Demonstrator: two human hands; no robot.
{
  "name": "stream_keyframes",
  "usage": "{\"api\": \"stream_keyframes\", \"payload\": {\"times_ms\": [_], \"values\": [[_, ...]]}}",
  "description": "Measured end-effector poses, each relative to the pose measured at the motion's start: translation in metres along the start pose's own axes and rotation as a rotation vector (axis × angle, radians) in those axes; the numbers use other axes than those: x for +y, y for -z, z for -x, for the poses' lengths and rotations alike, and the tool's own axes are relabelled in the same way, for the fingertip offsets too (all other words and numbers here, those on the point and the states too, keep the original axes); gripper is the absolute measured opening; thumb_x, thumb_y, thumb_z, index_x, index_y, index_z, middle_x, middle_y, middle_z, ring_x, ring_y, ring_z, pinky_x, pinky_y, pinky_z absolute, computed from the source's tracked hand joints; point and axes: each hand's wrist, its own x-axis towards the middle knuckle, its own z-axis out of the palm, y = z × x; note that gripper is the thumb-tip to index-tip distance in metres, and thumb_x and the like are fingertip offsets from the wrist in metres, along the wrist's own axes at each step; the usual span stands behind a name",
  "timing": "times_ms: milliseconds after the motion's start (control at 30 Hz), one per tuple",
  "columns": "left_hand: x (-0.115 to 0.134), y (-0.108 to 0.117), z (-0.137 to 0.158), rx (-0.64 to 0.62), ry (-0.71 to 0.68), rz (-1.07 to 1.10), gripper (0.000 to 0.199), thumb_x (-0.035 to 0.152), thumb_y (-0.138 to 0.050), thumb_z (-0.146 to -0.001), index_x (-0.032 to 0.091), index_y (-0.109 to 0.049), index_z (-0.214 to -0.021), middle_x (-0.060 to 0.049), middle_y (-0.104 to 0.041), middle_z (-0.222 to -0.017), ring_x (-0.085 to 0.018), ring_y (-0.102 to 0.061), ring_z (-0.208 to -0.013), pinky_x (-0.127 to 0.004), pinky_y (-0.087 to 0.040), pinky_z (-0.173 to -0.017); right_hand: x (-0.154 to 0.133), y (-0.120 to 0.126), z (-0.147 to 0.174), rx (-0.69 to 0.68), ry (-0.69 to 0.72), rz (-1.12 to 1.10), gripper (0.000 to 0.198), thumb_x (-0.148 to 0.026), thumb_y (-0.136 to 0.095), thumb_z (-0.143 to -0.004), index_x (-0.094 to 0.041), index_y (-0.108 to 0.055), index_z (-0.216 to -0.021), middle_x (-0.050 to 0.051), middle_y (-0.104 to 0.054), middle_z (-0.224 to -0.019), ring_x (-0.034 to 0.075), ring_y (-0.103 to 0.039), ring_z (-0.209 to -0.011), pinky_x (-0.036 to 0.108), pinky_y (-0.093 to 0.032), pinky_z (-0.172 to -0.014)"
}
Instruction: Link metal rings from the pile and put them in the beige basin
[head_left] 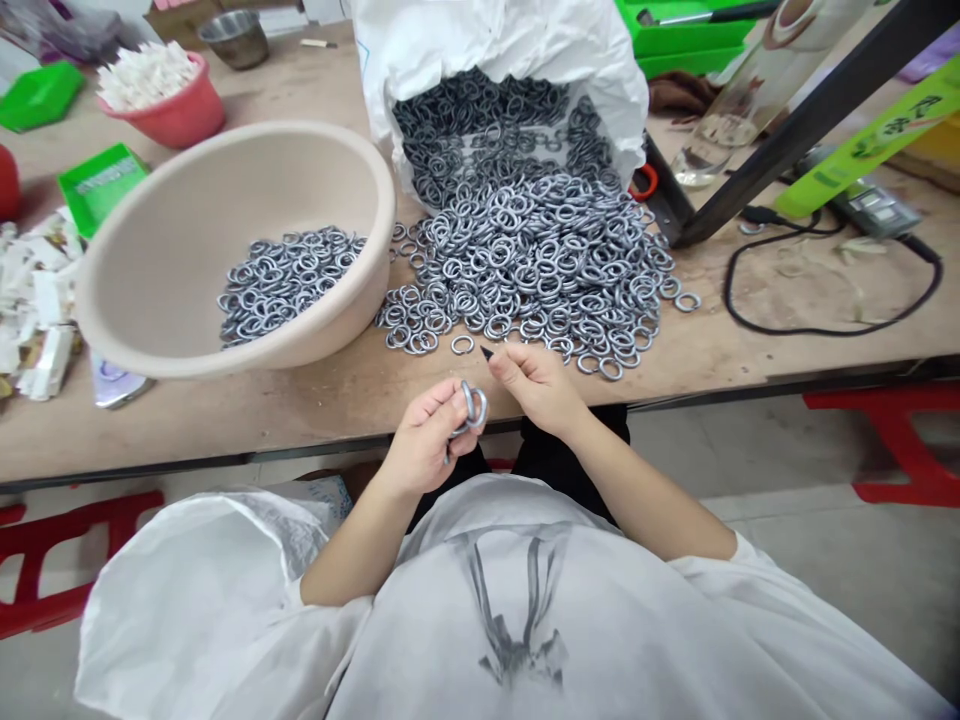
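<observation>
Two or more grey metal rings are pinched in my left hand, over the table's front edge. My right hand is closed on a thin tool with a dark pointed tip; the rest of it is hidden in the fingers. Just beyond that tip lies a single ring, apart from the others. A heap of metal rings spreads across the table behind my hands, spilling from a white sack lying on its side. More rings sit in a big beige basin to the left.
Left of the basin are white pieces, a green tray and a red bowl of white bits. At right stand a dark metal post, a clear bottle and a looped black cable. A white bag hangs below.
</observation>
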Motion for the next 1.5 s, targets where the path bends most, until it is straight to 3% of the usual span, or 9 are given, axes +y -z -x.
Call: {"api": "stream_keyframes", "payload": {"times_ms": [100,333,633,733,867,1067,1267,1400,1500], "values": [[0.002,0.004,-0.002,0.036,-0.042,-0.026,0.038,0.044,-0.078,-0.076,0.015,-0.055,-0.07,0.002,-0.051,-0.063,-0.002,-0.031,-0.045,-0.015,-0.022,-0.04,-0.006,0.006,0.003,0.022,0.067,0.057,0.055,-0.064,-0.044,-0.095,-0.021,-0.037,-0.061,-0.005,-0.032,-0.057,0.009,-0.03,-0.054,0.026,-0.024,-0.054],[0.0,0.009,-0.005,0.057,0.014,-0.086,0.04,0.046,-0.077,-0.075,0.015,-0.053,-0.068,0.005,-0.042,-0.057,-0.003,-0.028,-0.044,-0.015,-0.022,-0.041,-0.032,0.015,0.011,-0.134,0.274,0.297,0.052,-0.058,-0.049,-0.094,-0.021,-0.04,-0.059,-0.004,-0.036,-0.054,0.011,-0.033,-0.054,0.028,-0.023,-0.056],[-0.004,0.013,0.001,-0.042,0.012,-0.224,0.037,0.047,-0.071,-0.082,0.015,-0.057,-0.069,0.003,-0.043,-0.058,-0.004,-0.028,-0.048,-0.018,-0.02,-0.044,-0.021,0.018,0.005,-0.198,0.199,0.275,0.05,-0.05,-0.049,-0.096,-0.019,-0.041,-0.057,-0.005,-0.037,-0.054,0.009,-0.034,-0.053,0.027,-0.022,-0.056],[-0.005,0.015,0.003,-0.115,-0.005,-0.288,0.037,0.047,-0.066,-0.087,0.014,-0.058,-0.07,0.0,-0.048,-0.061,-0.005,-0.032,-0.051,-0.02,-0.022,-0.046,-0.013,0.017,0.002,-0.097,0.105,0.161,0.047,-0.053,-0.047,-0.098,-0.019,-0.052,-0.065,-0.004,-0.042,-0.058,0.01,-0.038,-0.056,0.027,-0.027,-0.057],[-0.004,0.013,0.0,-0.068,0.015,-0.201,0.036,0.049,-0.067,-0.086,0.015,-0.059,-0.075,0.002,-0.046,-0.063,-0.004,-0.029,-0.048,-0.019,-0.021,-0.044,-0.012,0.009,0.005,-0.097,0.132,-0.219,0.046,-0.062,-0.064,-0.085,-0.02,-0.064,-0.103,0.001,-0.061,-0.083,0.013,-0.052,-0.071,0.027,-0.039,-0.065],[-0.007,0.013,-0.001,-0.048,0.088,-0.116,0.037,0.048,-0.075,-0.079,0.016,-0.066,-0.094,0.005,-0.039,-0.061,-0.004,-0.026,-0.045,-0.018,-0.019,-0.042,-0.01,-0.014,0.009,-0.246,-0.051,-0.72,0.035,-0.048,-0.077,-0.079,-0.02,-0.063,-0.094,-0.002,-0.059,-0.076,0.01,-0.055,-0.065,0.023,-0.045,-0.062],[-0.014,0.018,-0.003,-0.146,0.042,-0.244,0.035,0.048,-0.066,-0.087,0.014,-0.061,-0.079,0.003,-0.039,-0.063,-0.005,-0.029,-0.052,-0.019,-0.02,-0.045,-0.005,-0.023,0.007,-0.116,-0.178,-0.826,0.04,-0.054,-0.073,-0.081,-0.019,-0.056,-0.072,-0.006,-0.049,-0.06,0.006,-0.044,-0.051,0.021,-0.04,-0.052],[-0.01,0.011,-0.011,-0.13,0.071,-0.265,0.035,0.05,-0.062,-0.089,0.015,-0.062,-0.087,0.004,-0.039,-0.065,-0.006,-0.029,-0.053,-0.019,-0.022,-0.046,-0.008,-0.011,0.004,-0.143,-0.131,-0.793,0.042,-0.059,-0.074,-0.078,-0.019,-0.06,-0.078,-0.004,-0.056,-0.067,0.008,-0.05,-0.056,0.022,-0.044,-0.054],[0.0,0.002,-0.019,-0.143,0.063,-0.335,0.035,0.05,-0.06,-0.09,0.015,-0.065,-0.093,0.002,-0.045,-0.069,-0.006,-0.033,-0.057,-0.02,-0.028,-0.051,-0.013,0.004,0.002,-0.125,-0.108,-0.738,0.036,-0.049,-0.082,-0.074,-0.02,-0.063,-0.084,-0.004,-0.055,-0.07,0.008,-0.05,-0.059,0.021,-0.043,-0.056]]}}
